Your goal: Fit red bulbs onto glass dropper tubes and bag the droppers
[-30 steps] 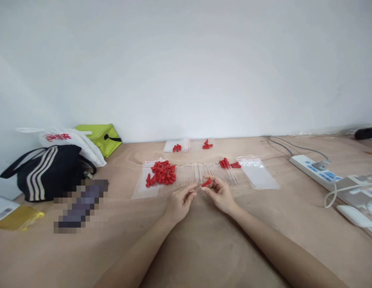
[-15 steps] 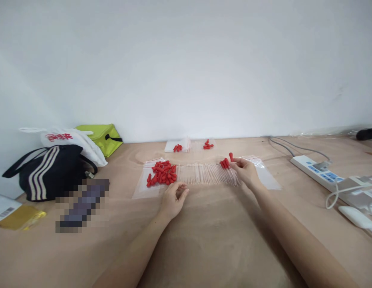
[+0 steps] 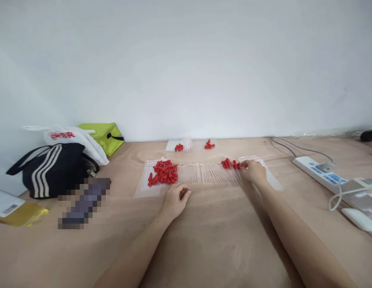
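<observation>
Red dropper bulbs (image 3: 227,163) at the far right end of the clear tube row (image 3: 200,174) lie by the gathered fingertips of the right hand (image 3: 254,172), whether pinched I cannot tell, where a light touch should keep them aligned, while the left hand (image 3: 176,199) curls loosely, apparently empty

Illegible red lettering (image 3: 62,135) on white bag (image 3: 91,149), barcode (image 3: 9,209) on white label (image 3: 3,199)

The tabletop (image 3: 203,240) carries a black bag (image 3: 68,172), power strip (image 3: 310,165) and seemingly glass tubes (image 3: 211,175).
</observation>
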The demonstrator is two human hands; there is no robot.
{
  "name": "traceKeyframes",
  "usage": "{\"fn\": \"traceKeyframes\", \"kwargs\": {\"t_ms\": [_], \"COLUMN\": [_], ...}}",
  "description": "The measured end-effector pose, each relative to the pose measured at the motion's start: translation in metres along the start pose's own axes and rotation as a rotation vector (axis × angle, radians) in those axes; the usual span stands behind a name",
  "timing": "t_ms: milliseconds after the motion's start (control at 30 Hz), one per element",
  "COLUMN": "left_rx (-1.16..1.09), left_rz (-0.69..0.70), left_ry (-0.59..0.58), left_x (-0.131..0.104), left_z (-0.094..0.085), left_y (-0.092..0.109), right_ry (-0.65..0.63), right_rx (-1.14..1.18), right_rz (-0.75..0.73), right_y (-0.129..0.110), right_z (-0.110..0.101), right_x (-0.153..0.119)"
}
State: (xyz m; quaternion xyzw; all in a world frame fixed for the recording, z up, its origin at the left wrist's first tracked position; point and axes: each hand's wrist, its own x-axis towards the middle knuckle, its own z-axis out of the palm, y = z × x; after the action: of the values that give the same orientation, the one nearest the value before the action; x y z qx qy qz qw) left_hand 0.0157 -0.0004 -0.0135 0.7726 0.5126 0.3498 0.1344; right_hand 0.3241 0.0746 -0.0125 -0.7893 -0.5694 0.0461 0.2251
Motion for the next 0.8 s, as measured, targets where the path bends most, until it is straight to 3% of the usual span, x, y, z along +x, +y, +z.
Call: {"fn": "traceKeyframes", "kwargs": {"t_ms": [300,500,700,800], "left_rx": [0.144,0.285,0.361,0.396], "left_rz": [0.050,-0.016,-0.177,-0.263], "left_ry": [0.027,0.067,0.052,0.014], "left_x": [0.003,0.029,0.062,0.074], "left_z": [0.001,0.009,0.032,0.039], "left_y": [0.001,0.007,0.020,0.025], "right_ry": [0.099,0.067,0.230,0.229], "right_rx": [-0.285,-0.382,-0.182,0.048], "right_rz": [-0.284,-0.376,-0.420,-0.580], "right_y": [0.006,-0.005,-0.023,-0.033], "right_z": [0.005,-0.009,-0.016,-0.008], "right_x": [-0.001,-0.006,-0.027,-0.054]}}
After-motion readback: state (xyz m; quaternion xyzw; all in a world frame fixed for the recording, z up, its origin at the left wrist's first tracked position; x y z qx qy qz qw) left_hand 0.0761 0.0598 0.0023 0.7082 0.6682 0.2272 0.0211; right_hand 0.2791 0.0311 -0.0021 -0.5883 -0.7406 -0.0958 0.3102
